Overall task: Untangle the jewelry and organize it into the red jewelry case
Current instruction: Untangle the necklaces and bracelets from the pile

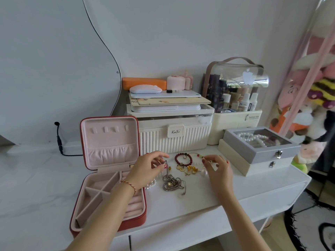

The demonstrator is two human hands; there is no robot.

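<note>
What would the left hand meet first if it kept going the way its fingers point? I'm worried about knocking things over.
Probably the dark red bead bracelet, lying just beyond the left hand, which pinches the silver chain. Depth is unclear from this view.

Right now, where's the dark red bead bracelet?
In the head view, the dark red bead bracelet lies flat on the white table between the two hands, just in front of the ribbed cream box and above the gold charms.

The left hand covers part of the pearl strand, centre frame. Plush toys, right edge, are cropped. Bottle labels in the clear organizer are unreadable.
</note>
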